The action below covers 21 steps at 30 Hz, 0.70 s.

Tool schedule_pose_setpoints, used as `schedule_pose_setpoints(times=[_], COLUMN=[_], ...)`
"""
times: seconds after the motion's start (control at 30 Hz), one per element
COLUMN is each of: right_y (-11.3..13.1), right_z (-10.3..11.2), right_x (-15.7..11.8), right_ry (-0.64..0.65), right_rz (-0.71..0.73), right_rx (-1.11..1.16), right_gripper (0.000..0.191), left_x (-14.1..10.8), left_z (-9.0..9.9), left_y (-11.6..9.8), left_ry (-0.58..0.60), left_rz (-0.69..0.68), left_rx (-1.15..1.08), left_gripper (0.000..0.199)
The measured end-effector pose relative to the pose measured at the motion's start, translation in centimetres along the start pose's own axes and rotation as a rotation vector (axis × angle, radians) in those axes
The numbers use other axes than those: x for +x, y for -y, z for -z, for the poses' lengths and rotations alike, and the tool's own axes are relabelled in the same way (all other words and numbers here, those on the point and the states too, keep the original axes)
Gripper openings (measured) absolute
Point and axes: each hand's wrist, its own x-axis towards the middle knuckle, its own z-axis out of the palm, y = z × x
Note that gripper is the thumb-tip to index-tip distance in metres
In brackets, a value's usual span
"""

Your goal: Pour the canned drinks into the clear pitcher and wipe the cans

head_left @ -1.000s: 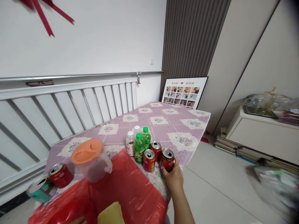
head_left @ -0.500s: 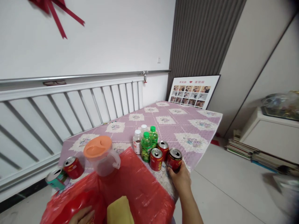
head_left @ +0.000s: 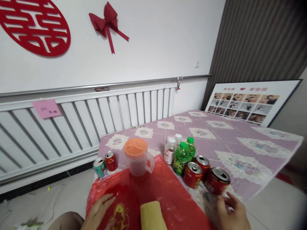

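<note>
My right hand [head_left: 231, 212] is just in front of a red drink can [head_left: 217, 182], fingers apart and curved; whether a fingertip still touches the can I cannot tell. Two more red cans, one nearer [head_left: 192, 175] and one behind [head_left: 202, 164], stand beside it. My left hand [head_left: 102, 209] lies with fingers stretched over a shiny red item [head_left: 120, 182] with a gold print, its full shape cut off by the frame. Between my hands rests a folded yellow cloth [head_left: 153, 215] on a red plastic sheet [head_left: 177, 201].
A clear pitcher with an orange lid [head_left: 136, 156] stands mid-table. Green-capped bottles [head_left: 181, 159] and white-capped bottles [head_left: 169, 153] group right of it. A teal can [head_left: 100, 167] and a red can [head_left: 111, 162] stand near the left edge of the flowered tablecloth [head_left: 203, 132].
The view has swung left. My right hand has loosened from the red can and drawn slightly back toward me. My left hand has spread further over the red item.
</note>
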Motion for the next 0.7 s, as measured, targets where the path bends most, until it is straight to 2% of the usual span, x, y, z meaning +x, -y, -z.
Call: schedule_pose_setpoints(times=[0.07,0.17,0.3,0.37,0.43,0.53,0.7], right_y=[0.9,2.3,3.9,4.2,4.2,3.9,3.8], right_z=[-0.6,-2.4,-4.6,-5.1,-5.3,-5.4,-5.2], right_x=[-1.5,-3.7,-5.3,-5.4,-5.2,-4.8,-4.8], right_ry=[0.089,0.218,0.386,0.452,0.475,0.420,0.369], right_rz=[0.045,0.186,0.288,0.297,0.299,0.292,0.324], right_rx=[0.064,0.167,0.177,0.149,0.128,0.126,0.132], right_gripper=[0.052,0.045,0.041,0.042,0.043,0.043,0.038], left_x=[0.4,2.2,6.8,9.3,11.5,14.1,17.0], left_z=[0.4,1.0,2.3,3.0,3.5,3.6,3.0], left_y=[0.7,2.2,4.1,5.2,6.3,8.1,10.0], left_ry=[-0.054,-0.114,-0.132,-0.081,-0.064,-0.003,0.202], left_rz=[0.005,0.044,0.084,0.103,0.134,0.180,0.226], left_rx=[0.027,0.051,0.055,0.090,0.113,0.152,0.198], left_gripper=[0.047,0.046,0.046,0.049,0.050,0.053,0.063])
